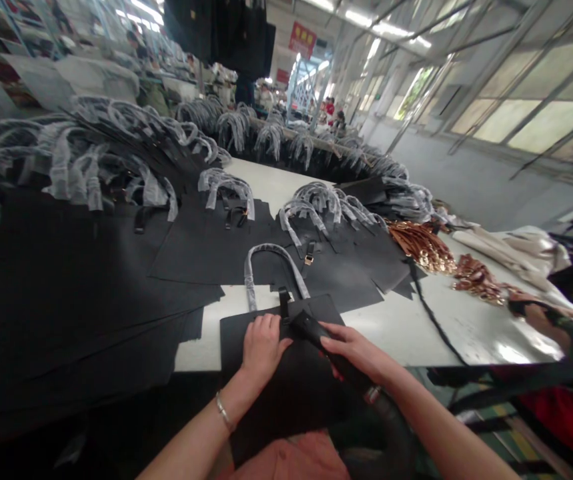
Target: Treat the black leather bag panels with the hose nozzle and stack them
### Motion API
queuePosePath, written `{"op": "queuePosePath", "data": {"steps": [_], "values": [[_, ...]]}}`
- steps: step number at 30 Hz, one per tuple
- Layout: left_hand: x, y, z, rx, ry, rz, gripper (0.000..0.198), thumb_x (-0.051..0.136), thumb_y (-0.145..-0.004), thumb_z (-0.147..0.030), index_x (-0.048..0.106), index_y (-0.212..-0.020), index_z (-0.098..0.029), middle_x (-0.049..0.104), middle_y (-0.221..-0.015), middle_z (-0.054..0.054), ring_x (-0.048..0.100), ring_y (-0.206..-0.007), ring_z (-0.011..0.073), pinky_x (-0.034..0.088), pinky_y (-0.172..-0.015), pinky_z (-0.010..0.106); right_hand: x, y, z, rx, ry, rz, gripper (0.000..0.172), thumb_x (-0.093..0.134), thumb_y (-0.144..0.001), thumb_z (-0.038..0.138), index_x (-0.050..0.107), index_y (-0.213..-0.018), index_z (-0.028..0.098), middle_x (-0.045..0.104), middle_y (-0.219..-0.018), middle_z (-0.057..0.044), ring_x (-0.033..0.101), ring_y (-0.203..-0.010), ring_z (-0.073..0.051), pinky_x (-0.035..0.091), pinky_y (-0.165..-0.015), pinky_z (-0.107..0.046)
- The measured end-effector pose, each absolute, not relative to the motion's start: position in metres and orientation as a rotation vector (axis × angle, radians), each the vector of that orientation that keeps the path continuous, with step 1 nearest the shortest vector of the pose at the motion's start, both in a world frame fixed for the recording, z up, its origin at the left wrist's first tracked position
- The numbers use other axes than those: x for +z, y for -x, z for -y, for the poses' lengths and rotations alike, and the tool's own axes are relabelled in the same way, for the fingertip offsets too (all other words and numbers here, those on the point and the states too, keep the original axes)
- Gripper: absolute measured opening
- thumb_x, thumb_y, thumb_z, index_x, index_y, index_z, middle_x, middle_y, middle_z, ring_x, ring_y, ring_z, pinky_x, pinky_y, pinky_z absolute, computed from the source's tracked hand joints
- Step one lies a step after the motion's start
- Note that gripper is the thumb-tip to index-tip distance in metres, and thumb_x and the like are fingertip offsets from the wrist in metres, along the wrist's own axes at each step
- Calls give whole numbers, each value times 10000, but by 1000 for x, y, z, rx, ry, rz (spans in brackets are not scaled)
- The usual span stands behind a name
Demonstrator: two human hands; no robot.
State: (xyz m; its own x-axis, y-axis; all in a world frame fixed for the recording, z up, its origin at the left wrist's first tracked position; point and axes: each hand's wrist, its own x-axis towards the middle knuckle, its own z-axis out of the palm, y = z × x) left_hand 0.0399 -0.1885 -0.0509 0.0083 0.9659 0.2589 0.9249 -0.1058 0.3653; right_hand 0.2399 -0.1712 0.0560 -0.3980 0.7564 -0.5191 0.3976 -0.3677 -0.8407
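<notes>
A black bag panel (281, 373) with a plastic-wrapped handle (272, 249) lies at the table's front edge and hangs over it. My left hand (262, 343) presses on the panel's top edge beside a short black strap (284, 303), its fingers together. In my right hand (349, 347) is a black hose nozzle (316, 333), its tip near the base of the strap. From the nozzle a thick dark hose (391, 427) runs down to the lower right.
Black panels (66, 280) with wrapped handles (86, 160) are stacked left and behind. Brown straps (421, 247) with gold clasps lie right on the white table (391, 333). Another person's hand (541, 320) holds a dark hose at far right. A black cord (431, 313) crosses the table.
</notes>
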Motion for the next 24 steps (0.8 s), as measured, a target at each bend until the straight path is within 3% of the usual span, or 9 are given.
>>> {"op": "queuePosePath", "data": {"steps": [4,8,16,21,24], "values": [[-64,-42,200,713,-2224,-1918,122,620,-849,-277,647,-940,-202,653,-935,83,593,-908,247,485,-871,416,54,-218,158,1907,1535,1602,536,631,-778,425,556,-1246,175,600,-718,19,540,-415,-84,441,-398,-208],[-72,-38,207,834,-2266,-1781,172,561,-883,-225,650,-1029,-207,664,-1065,85,597,-1011,234,425,-1007,446,56,-210,146,1964,1520,1611,482,627,-781,421,576,-1195,180,614,-728,13,544,-414,-80,441,-394,-196],[-75,-27,231,851,-2282,-1687,219,480,-927,-222,642,-1075,-223,673,-1112,68,599,-1016,226,460,-953,427,53,-223,145,2066,1550,1614,570,621,-806,436,527,-1313,193,638,-761,-8,573,-445,-99,451,-408,-204],[-70,-16,227,898,-2140,-1627,272,405,-925,-143,638,-1025,-240,673,-1060,61,607,-990,197,499,-909,366,48,-200,142,1673,1550,1727,627,630,-803,395,476,-1376,194,591,-658,34,552,-437,-102,431,-424,-209],[-67,2,221,1104,-1910,-1721,302,363,-902,-80,594,-1036,-220,635,-1076,70,582,-1022,190,491,-914,353,60,-200,151,1735,1514,1774,662,643,-796,416,463,-1394,197,607,-677,28,550,-456,-105,431,-445,-217]]}}
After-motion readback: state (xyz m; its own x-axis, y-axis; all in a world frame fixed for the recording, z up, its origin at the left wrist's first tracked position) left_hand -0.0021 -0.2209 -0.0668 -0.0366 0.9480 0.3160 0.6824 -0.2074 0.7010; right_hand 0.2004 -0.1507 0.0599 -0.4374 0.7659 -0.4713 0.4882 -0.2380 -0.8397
